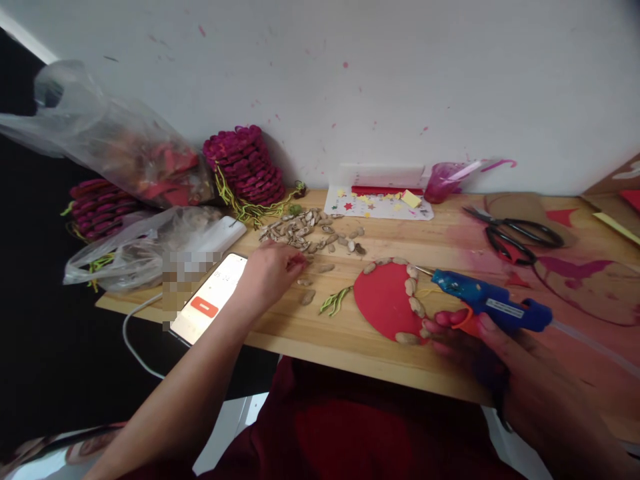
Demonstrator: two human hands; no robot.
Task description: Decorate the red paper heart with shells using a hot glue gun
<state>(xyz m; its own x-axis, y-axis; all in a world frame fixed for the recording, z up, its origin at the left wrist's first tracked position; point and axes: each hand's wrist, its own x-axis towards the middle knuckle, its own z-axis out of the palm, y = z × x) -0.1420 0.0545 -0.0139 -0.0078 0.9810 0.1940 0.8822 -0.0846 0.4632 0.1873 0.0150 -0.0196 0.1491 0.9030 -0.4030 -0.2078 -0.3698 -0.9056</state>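
My right hand (470, 337) is wrapped round the grip of a blue hot glue gun (480, 297), fingers by its orange trigger. Its nozzle points left, close to a red disc (383, 300) lying on the table. Peanut shells (411, 287) line the disc's top and right edges, with another at the bottom. A yellow-green yarn tassel (336, 301) sticks out at its left. My left hand (275, 270) is closed, fingertips curled together at the front of a pile of peanut shells (300, 227); what they hold, if anything, is hidden. Several loose shells (307, 297) lie beside it.
A lit phone (210, 300) lies under my left forearm, with a white cable (131, 333) nearby. Plastic bags (135, 143) and magenta woven pieces (245, 163) stand at left. Black scissors (520, 230), a star-strewn sheet (380, 203) and a pink cup (440, 183) sit toward the wall.
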